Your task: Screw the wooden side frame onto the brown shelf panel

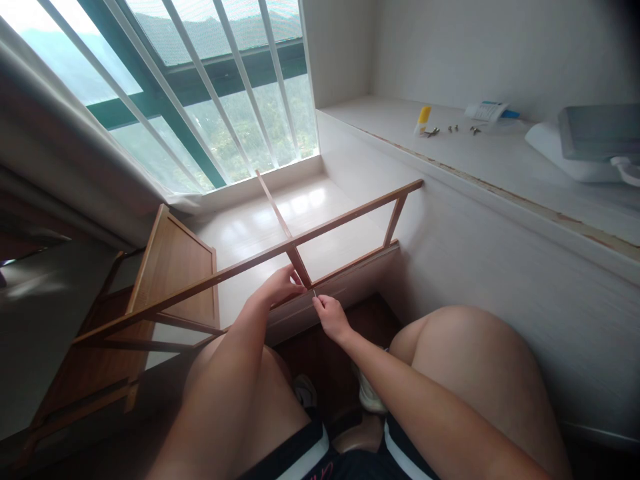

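A thin wooden frame (pixel 350 215) of brown slats lies tilted in front of me, resting toward the white window sill (pixel 260 227). My left hand (pixel 280 283) grips the lower end of a slanted wooden slat (pixel 280 217) where it crosses the long rail. My right hand (pixel 331 317) sits just right of that joint, fingers pinched on a small thin metal piece, probably a screw or tool tip, pointed at the slat's end. Both forearms reach forward from my lap.
A wooden panel with legs (pixel 165 273) leans at the left under the curtain (pixel 60 153). On the white ledge (pixel 450 143) at right lie a yellow-capped bottle (pixel 423 120), several screws (pixel 453 129), a tube (pixel 487 110) and a pillow (pixel 560 150). My knees flank the dark floor.
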Demonstrator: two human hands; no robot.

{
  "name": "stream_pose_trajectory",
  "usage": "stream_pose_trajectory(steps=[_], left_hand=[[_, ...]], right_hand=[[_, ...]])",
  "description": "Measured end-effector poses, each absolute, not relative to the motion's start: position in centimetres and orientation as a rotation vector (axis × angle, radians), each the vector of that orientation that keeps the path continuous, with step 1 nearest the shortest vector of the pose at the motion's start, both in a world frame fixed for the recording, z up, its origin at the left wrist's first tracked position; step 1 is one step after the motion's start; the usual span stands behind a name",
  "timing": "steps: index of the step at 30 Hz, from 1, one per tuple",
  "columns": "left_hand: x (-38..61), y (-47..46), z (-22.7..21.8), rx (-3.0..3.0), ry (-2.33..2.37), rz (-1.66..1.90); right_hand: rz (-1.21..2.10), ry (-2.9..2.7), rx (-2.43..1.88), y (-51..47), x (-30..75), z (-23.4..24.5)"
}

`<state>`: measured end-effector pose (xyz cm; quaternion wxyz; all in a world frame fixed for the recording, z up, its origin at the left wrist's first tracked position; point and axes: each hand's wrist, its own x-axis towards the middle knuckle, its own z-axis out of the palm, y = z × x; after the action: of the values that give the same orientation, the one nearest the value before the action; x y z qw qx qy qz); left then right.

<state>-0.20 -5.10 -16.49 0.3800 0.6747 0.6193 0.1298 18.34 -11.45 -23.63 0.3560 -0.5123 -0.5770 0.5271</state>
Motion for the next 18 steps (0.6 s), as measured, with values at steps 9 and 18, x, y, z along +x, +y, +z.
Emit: stream_pose_trajectory(steps=[9,18], left_hand=[[-0.1,-5.3,-16.4,1.732,1.581,0.357],[-0.2,-5.3,-16.3,1.764,1.558,0.374]], right_hand=[[1.123,-1.788,-1.477,-11.3,18.5,-23.1],[0.915,-2.055,-1.621,-11.2,19.1,-21.7]])
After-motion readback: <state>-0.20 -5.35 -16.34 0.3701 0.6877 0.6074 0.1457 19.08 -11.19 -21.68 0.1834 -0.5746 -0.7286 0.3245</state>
